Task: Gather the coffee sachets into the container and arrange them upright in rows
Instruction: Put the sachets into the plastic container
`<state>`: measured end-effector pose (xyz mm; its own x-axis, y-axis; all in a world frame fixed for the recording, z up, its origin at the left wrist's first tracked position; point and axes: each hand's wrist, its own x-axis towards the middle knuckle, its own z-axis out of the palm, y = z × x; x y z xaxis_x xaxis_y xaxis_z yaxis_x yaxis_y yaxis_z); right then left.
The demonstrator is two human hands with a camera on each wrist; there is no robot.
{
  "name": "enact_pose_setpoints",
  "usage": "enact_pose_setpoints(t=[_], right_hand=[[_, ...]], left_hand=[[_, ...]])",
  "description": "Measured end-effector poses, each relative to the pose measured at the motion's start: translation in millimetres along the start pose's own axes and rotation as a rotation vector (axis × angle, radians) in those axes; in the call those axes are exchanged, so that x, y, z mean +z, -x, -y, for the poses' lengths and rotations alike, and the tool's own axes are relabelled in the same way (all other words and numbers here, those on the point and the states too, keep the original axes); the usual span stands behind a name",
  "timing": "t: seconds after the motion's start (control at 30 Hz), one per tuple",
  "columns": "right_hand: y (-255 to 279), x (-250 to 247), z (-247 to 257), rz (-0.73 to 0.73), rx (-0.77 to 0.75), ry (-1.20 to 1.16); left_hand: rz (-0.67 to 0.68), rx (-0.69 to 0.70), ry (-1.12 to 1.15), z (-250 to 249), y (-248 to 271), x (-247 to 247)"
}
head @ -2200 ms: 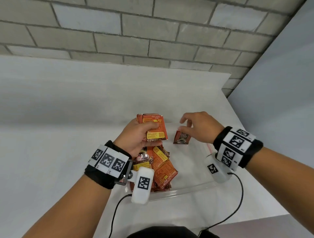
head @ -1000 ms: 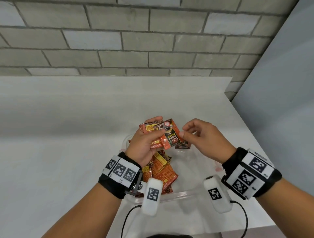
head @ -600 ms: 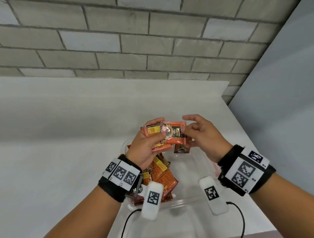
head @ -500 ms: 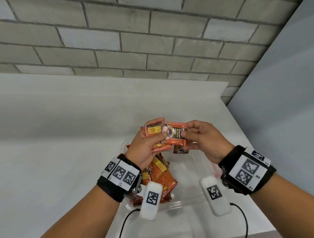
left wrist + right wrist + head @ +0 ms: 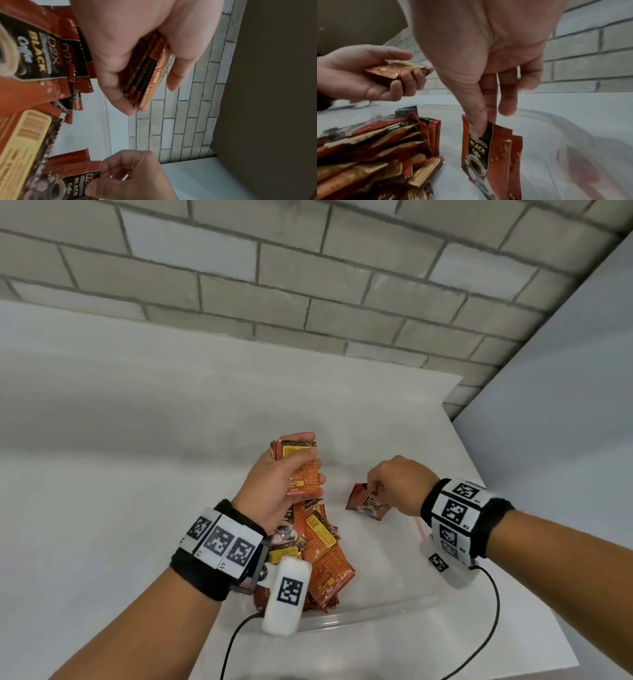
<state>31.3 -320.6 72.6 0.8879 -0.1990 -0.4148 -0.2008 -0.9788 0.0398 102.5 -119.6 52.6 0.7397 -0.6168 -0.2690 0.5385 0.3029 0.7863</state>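
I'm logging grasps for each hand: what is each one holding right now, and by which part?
Left hand grips a stack of sachets by its flat faces. Right hand pinches the top edge of upright sachets in the container.

A white table (image 5: 137, 474) is seen against a grey block wall (image 5: 274, 285). A plain grey panel (image 5: 565, 405) stands at the right. Black cables (image 5: 493, 611) are trailed over the near table edge.

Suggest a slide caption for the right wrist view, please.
Right hand pinches upright sachets in the clear container; left hand holds a stack.
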Motion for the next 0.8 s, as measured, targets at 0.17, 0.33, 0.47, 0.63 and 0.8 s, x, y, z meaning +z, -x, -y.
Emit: enact_pose_setpoints(t=[0.17, 0.33, 0.47, 0.63, 0.8], right_hand=[[-9, 1, 13, 0.056, -0.027, 0.223], [-11, 0, 19, 0.064, -0.022, 0.350], [-11, -1, 22, 0.074, -0.022, 0.383], [-10, -2, 23, 0.072, -0.028, 0.412], [-8, -4, 28, 0.033, -0.027, 0.540]], left_hand=[[0.011, -0.005, 0.004, -1, 1, -4], [0.013, -0.004, 0.007, -2, 0, -7], [0.016, -0.010, -0.002, -1, 0, -7], [0.020, -0.005, -0.013, -3, 0, -6], [0.014, -0.007, -0.021, -2, 0, -6]])
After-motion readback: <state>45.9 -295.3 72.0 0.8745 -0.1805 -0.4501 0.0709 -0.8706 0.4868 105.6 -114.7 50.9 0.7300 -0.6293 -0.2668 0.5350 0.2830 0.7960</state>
